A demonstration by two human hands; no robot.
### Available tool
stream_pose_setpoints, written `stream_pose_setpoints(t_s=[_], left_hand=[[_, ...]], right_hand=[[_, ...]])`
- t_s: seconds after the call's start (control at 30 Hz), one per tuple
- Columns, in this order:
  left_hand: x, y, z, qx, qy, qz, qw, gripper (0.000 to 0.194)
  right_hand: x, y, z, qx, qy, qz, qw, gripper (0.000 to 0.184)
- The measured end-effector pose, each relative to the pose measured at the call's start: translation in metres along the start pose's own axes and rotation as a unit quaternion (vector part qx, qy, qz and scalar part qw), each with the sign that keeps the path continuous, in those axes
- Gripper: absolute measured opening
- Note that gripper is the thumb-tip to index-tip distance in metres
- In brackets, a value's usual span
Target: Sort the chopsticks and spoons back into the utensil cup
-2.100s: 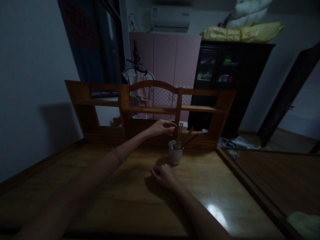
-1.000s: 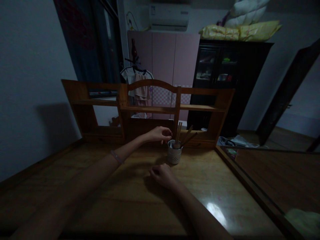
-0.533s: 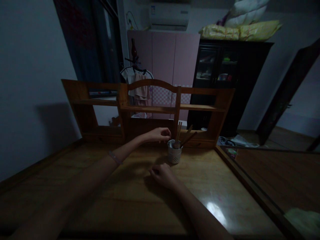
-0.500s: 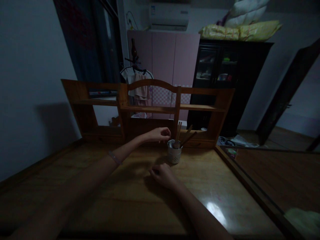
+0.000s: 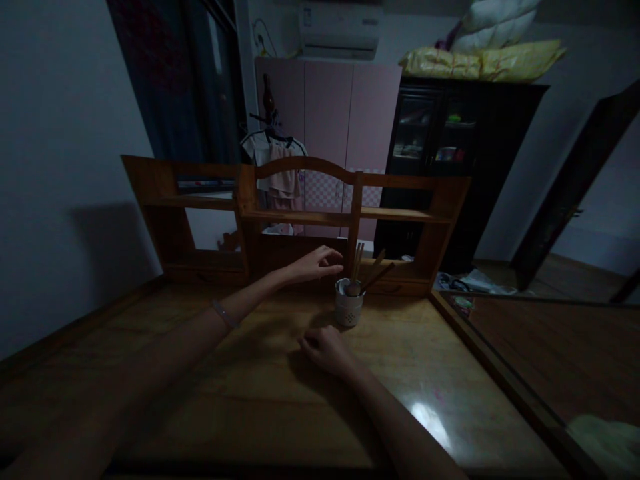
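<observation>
Left hand [image 5: 316, 265] has spread its fingers since the earlier frame, near the pale cup [image 5: 349, 312] standing upright on the table [image 5: 240, 400] with wooden utensils [image 5: 380, 277]; right hand [image 5: 327, 349] lies curled, but in this dimness its grip I cannot tell.

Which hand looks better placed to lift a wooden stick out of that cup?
Probably the left hand: it is open and close to the wooden sticks standing in the cup. The right hand rests curled on the table.
</observation>
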State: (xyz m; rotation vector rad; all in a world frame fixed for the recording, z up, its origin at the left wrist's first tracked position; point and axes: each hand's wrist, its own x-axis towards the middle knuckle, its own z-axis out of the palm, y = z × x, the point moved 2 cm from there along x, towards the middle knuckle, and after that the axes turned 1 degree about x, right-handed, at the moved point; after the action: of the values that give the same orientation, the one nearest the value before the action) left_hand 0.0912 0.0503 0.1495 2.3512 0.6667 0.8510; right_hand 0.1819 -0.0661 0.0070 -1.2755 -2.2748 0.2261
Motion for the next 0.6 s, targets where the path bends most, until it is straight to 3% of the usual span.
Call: stream_pose_setpoints(t_s=[0.13, 0.2, 0.3, 0.43, 0.5, 0.6], left_hand=[[-0.013, 0.000, -0.024, 0.003, 0.195, 0.022, 0.981, 0.030], [-0.031, -0.006, -0.031, 0.033, 0.247, -0.004, 0.968, 0.030], [-0.070, -0.023, -0.027, 0.099, 0.264, -0.049, 0.958, 0.035], [-0.120, -0.049, -0.004, 0.134, 0.259, -0.066, 0.954, 0.033], [-0.134, -0.059, 0.007, 0.122, 0.218, -0.078, 0.965, 0.030], [-0.146, -0.070, 0.014, 0.107, 0.201, -0.090, 0.970, 0.026]], right_hand=[[0.000, 0.000, 0.000, -0.001, 0.004, -0.001, 1.000, 0.039], [0.000, 0.000, 0.001, 0.000, 0.006, -0.002, 1.000, 0.039], [0.000, -0.002, 0.001, 0.005, 0.010, -0.005, 1.000, 0.037], [0.001, -0.003, 0.000, 0.020, 0.023, -0.012, 0.999, 0.033], [0.001, -0.003, 0.000, 0.030, 0.036, -0.008, 0.999, 0.033], [0.001, -0.003, -0.001, 0.049, 0.053, 0.002, 0.997, 0.033]])
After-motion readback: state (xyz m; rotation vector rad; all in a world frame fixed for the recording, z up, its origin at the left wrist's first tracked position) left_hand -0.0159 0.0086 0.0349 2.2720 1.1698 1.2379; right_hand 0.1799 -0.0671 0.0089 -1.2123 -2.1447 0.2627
